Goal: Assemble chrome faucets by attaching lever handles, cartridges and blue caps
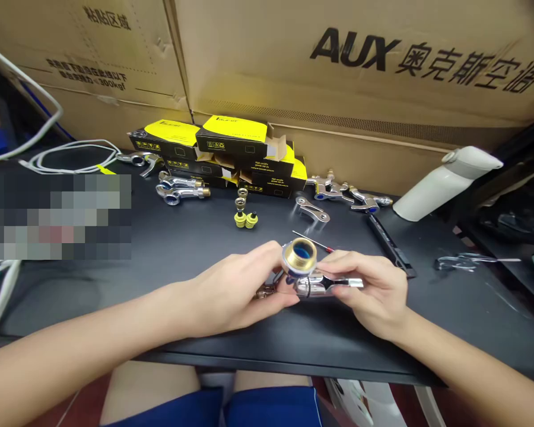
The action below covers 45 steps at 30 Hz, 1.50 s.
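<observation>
Centrally, low over the near edge of the dark tabletop (191,237): chrome tap body (311,287), held between both hands, its brass threaded collar (302,255) facing up, blue visible inside. Left hand (242,287) clamped on the body's left side, thumb below, fingers above. Right hand (376,287) closed on the right end, thumb and fingers pinching it; a bright stub pokes out between them.

Just beyond the hands, a thin screwdriver (314,242), reddish toward the right hand. Farther back, a chrome lever handle (312,210); left of it, two yellow valve cartridges (245,220) side by side, metal nuts (241,203) just behind. More chrome fittings (182,191) lie left of these. Black-and-yellow cartons (231,145) stacked against the cardboard; white bottle (436,188) tilted at right.
</observation>
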Motion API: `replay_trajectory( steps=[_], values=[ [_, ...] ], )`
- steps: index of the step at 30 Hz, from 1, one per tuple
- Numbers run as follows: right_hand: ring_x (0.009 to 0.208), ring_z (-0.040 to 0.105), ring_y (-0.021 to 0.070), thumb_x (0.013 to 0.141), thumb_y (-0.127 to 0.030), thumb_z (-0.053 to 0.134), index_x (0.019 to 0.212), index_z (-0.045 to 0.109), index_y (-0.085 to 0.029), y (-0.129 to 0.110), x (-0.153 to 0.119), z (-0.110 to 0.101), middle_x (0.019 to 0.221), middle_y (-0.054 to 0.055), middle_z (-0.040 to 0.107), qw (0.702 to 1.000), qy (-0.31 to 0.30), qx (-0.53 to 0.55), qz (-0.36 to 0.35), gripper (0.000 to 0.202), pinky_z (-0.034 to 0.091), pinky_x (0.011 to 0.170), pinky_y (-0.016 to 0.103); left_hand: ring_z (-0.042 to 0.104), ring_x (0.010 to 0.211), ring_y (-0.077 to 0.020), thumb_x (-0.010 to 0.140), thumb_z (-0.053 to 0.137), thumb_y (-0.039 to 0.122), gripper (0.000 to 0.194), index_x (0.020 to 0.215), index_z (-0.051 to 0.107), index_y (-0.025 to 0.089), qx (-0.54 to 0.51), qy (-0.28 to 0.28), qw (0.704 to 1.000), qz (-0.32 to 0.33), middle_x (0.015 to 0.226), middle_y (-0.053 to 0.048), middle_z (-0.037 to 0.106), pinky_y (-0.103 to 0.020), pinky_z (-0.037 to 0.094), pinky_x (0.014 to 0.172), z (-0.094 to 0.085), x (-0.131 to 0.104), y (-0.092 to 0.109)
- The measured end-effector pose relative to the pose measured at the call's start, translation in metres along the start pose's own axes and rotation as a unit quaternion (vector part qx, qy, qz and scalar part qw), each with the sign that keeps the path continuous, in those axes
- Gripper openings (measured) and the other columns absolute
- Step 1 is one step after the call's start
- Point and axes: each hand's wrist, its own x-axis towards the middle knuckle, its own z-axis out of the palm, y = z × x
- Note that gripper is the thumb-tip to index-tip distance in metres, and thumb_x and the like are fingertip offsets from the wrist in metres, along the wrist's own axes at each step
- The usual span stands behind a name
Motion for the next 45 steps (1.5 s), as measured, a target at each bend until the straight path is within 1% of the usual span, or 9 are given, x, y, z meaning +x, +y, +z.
replay_trajectory(
  steps=[6, 11, 15, 22, 25, 28, 32, 40, 45],
  values=[
    [0.055, 0.061, 0.0129, 0.093, -0.031, 0.054, 0.083, 0.066, -0.017, -0.005, -0.001, 0.006, 0.065, 0.001, 0.065, 0.994, -0.024, 0.008, 0.102, 0.021, 0.048, 0.051, 0.023, 0.067, 0.084, -0.0195, 0.096, 0.043, 0.028, 0.021, 0.114, 0.047, 0.018, 0.069, -0.017, 0.992, 0.109, 0.101, -0.009, 0.067, -0.025, 0.05, 0.066, 0.002, -0.001, 0.0],
    [0.051, 0.059, 0.0128, 0.092, -0.037, 0.054, 0.079, 0.067, -0.016, -0.007, 0.001, 0.007, 0.061, 0.002, 0.063, 0.983, -0.028, 0.039, 0.176, 0.028, 0.043, 0.044, 0.022, 0.067, 0.093, -0.0238, 0.097, 0.037, 0.028, 0.026, 0.117, 0.052, 0.02, 0.072, -0.079, 0.988, 0.115, 0.107, -0.013, 0.069, -0.028, 0.051, 0.075, -0.001, -0.001, 0.003],
    [0.043, 0.055, 0.0112, 0.093, -0.038, 0.052, 0.077, 0.064, -0.014, -0.005, 0.002, 0.006, 0.055, -0.001, 0.059, 0.971, -0.046, 0.092, 0.218, 0.031, 0.041, 0.041, 0.022, 0.067, 0.094, -0.0244, 0.096, 0.04, 0.025, 0.027, 0.119, 0.052, 0.018, 0.068, -0.074, 0.988, 0.118, 0.108, -0.014, 0.069, -0.029, 0.05, 0.075, 0.001, 0.0, 0.0],
    [0.071, 0.063, 0.0132, 0.09, -0.029, 0.059, 0.095, 0.061, -0.018, -0.008, 0.006, 0.008, 0.081, 0.002, 0.063, 0.982, -0.048, 0.085, 0.164, 0.012, 0.054, 0.059, 0.021, 0.062, 0.094, -0.0219, 0.09, 0.051, 0.023, 0.025, 0.114, 0.053, 0.019, -0.072, -0.032, 0.996, 0.041, 0.108, -0.012, 0.066, -0.029, 0.048, 0.078, 0.004, 0.002, -0.003],
    [0.087, 0.064, 0.0161, 0.083, -0.022, 0.068, 0.11, 0.055, -0.021, -0.009, 0.005, 0.007, 0.097, 0.005, 0.063, 0.987, -0.055, 0.081, 0.124, 0.029, 0.057, 0.069, 0.024, 0.062, 0.086, -0.0193, 0.089, 0.053, 0.027, 0.017, 0.102, 0.056, 0.016, -0.151, 0.007, 0.988, -0.034, 0.098, -0.01, 0.065, -0.027, 0.049, 0.076, -0.001, 0.004, 0.006],
    [0.086, 0.063, 0.0164, 0.082, -0.019, 0.068, 0.105, 0.057, -0.021, -0.01, 0.004, 0.006, 0.097, 0.006, 0.06, 0.995, -0.049, 0.034, 0.079, 0.025, 0.058, 0.07, 0.026, 0.062, 0.078, -0.0164, 0.09, 0.054, 0.032, 0.016, 0.097, 0.054, 0.017, -0.258, 0.002, 0.958, -0.128, 0.092, -0.006, 0.064, -0.024, 0.05, 0.069, -0.006, 0.007, 0.014],
    [0.082, 0.062, 0.0167, 0.079, -0.012, 0.069, 0.105, 0.06, -0.02, -0.014, 0.005, 0.005, 0.095, 0.008, 0.061, 0.995, -0.048, -0.069, -0.055, 0.028, 0.059, 0.068, 0.029, 0.063, 0.09, -0.017, 0.09, 0.055, 0.03, 0.016, 0.1, 0.053, 0.017, -0.438, -0.045, 0.869, -0.225, 0.099, -0.006, 0.063, -0.024, 0.051, 0.075, -0.008, 0.01, 0.013],
    [0.08, 0.065, 0.0163, 0.083, -0.011, 0.066, 0.115, 0.057, -0.02, -0.024, 0.007, 0.001, 0.09, 0.006, 0.065, 0.972, -0.069, -0.16, -0.154, 0.035, 0.058, 0.068, 0.026, 0.064, 0.084, -0.0142, 0.085, 0.064, 0.023, 0.015, 0.097, 0.059, 0.016, -0.554, -0.058, 0.784, -0.273, 0.093, -0.004, 0.065, -0.025, 0.051, 0.077, -0.006, 0.011, 0.008],
    [0.083, 0.065, 0.0173, 0.083, -0.007, 0.065, 0.112, 0.057, -0.016, -0.022, 0.009, 0.001, 0.091, 0.008, 0.067, 0.957, -0.097, -0.187, -0.201, 0.032, 0.058, 0.072, 0.029, 0.065, 0.066, -0.0136, 0.085, 0.064, 0.027, 0.017, 0.098, 0.057, 0.017, -0.6, -0.086, 0.733, -0.308, 0.086, -0.004, 0.066, -0.023, 0.053, 0.056, -0.006, 0.011, 0.006]
  ],
)
